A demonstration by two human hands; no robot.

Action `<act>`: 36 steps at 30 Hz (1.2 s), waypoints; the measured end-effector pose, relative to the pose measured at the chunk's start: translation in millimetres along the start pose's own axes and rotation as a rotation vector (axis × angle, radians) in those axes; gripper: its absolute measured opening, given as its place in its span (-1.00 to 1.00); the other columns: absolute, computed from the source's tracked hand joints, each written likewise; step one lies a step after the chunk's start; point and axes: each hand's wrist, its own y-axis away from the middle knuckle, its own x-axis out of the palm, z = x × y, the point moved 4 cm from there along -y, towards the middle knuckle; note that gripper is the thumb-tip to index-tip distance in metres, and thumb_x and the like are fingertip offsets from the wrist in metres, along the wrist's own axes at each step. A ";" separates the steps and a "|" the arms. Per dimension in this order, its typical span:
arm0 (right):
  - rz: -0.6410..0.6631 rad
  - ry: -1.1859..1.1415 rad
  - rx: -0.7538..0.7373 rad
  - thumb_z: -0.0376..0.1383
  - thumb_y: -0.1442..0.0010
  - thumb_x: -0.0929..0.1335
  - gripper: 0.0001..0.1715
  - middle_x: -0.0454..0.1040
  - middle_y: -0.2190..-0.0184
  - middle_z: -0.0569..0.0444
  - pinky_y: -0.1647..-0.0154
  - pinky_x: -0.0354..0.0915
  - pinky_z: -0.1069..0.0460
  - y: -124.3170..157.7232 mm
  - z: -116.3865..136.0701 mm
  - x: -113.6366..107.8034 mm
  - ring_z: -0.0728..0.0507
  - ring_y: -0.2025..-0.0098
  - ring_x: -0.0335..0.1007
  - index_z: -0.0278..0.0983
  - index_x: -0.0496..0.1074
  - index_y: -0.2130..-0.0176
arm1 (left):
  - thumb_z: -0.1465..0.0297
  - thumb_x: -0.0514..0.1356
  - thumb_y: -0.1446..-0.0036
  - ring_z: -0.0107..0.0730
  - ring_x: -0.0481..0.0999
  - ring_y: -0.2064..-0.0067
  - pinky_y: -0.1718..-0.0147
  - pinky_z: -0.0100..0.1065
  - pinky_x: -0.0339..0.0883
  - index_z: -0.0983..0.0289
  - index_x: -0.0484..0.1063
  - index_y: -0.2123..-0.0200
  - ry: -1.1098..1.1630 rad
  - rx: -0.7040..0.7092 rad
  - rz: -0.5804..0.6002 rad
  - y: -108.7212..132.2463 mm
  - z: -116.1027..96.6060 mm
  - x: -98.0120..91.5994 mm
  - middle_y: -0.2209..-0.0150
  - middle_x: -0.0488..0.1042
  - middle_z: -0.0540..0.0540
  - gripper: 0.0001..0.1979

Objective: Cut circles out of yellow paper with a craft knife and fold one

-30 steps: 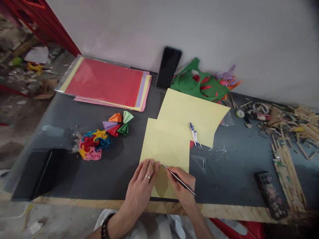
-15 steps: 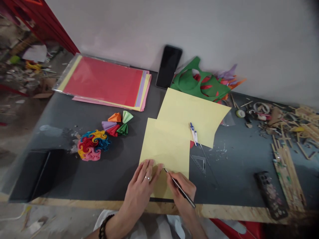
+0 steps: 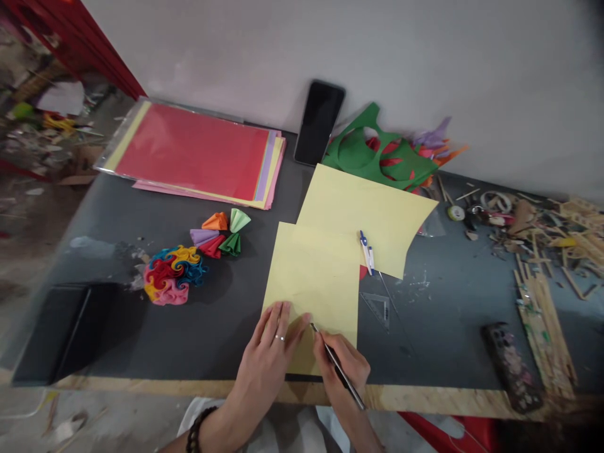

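A sheet of yellow paper (image 3: pixel 311 270) lies in front of me, its far edge over a second yellow sheet (image 3: pixel 363 195). My left hand (image 3: pixel 271 343) rests flat on its near part, fingers spread, a ring on one finger. My right hand (image 3: pixel 342 362) grips a slim black-and-silver pen-like tool (image 3: pixel 340 371). The tool's tip meets the paper right beside my left thumb; whether it is a pen or a craft knife I cannot tell. A blue-and-white compass (image 3: pixel 367 253) lies on the second sheet, and a clear set square (image 3: pixel 379 309) is to the right.
Coloured paper in a plastic sleeve (image 3: pixel 193 151) lies back left. Folded paper pieces (image 3: pixel 218 244) and a curled multicolour paper piece (image 3: pixel 174 275) sit at left. A phone (image 3: pixel 319 123) leans on the wall beside green cut-out paper (image 3: pixel 387 170). Wooden sticks (image 3: pixel 542 321) and a patterned phone (image 3: pixel 511 367) are at right.
The tool's tip has shifted slightly towards me, and its rear end has dropped a little with my right hand. My left hand stays put. The view has moved slightly.
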 end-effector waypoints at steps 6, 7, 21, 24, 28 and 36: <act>-0.008 -0.010 -0.006 -0.29 -0.32 0.42 -0.86 0.56 0.59 0.18 0.55 0.32 0.17 -1.8 -2.4 -2.7 0.04 0.61 0.47 -0.11 0.54 0.32 | 0.51 0.12 -0.29 -0.03 0.35 -0.44 -0.34 -0.03 0.42 0.04 0.03 -0.52 0.068 0.009 -0.011 0.2 3.2 2.4 -0.46 0.29 0.23 -0.22; -0.009 -0.004 0.004 -0.28 -0.33 0.41 -0.86 0.58 0.57 0.17 0.54 0.35 0.16 -1.1 -3.3 -2.5 0.01 0.59 0.49 -0.12 0.54 0.32 | 0.50 0.12 -0.30 -0.02 0.36 -0.44 -0.34 -0.03 0.43 0.02 0.05 -0.52 0.068 0.012 -0.008 0.3 3.2 2.6 -0.46 0.30 0.22 -0.23; -0.007 -0.009 0.038 -0.31 -0.32 0.40 -0.82 0.52 0.56 0.19 0.51 0.33 0.15 4.2 -3.2 3.7 0.01 0.58 0.44 -0.19 0.54 0.36 | 0.50 0.20 -0.28 0.04 0.27 -0.48 -0.36 0.01 0.42 0.06 -0.10 -0.55 0.011 0.015 0.016 2.4 -1.5 3.7 -0.51 0.16 0.33 -0.13; 0.003 -0.014 0.049 -0.31 -0.33 0.40 -0.82 0.52 0.56 0.19 0.48 0.34 0.15 6.0 -5.1 4.2 0.00 0.56 0.44 -0.19 0.54 0.34 | 0.50 0.20 -0.28 0.01 0.28 -0.48 -0.36 0.00 0.40 0.04 -0.13 -0.55 0.036 0.013 -0.002 2.2 0.5 3.7 -0.55 0.07 0.31 -0.11; -0.017 -0.035 0.043 -0.30 -0.34 0.39 -0.82 0.49 0.55 0.19 0.47 0.33 0.14 9.6 -10.1 8.9 0.01 0.56 0.42 -0.18 0.53 0.34 | 0.47 0.19 -0.30 -0.01 0.30 -0.47 -0.35 0.00 0.41 0.01 -0.12 -0.55 0.044 0.013 -0.007 1.4 0.6 2.5 -0.55 0.08 0.26 -0.14; -0.001 0.072 0.003 -0.34 -0.35 0.35 -0.74 0.42 0.58 0.23 0.54 0.26 0.11 8.6 1.9 9.9 0.01 0.60 0.34 -0.16 0.44 0.40 | 0.56 0.14 -0.27 0.00 0.23 -0.50 -0.35 0.03 0.43 0.06 -0.05 -0.54 0.026 -0.001 0.010 2.0 -3.9 -1.0 -0.53 0.13 0.26 -0.16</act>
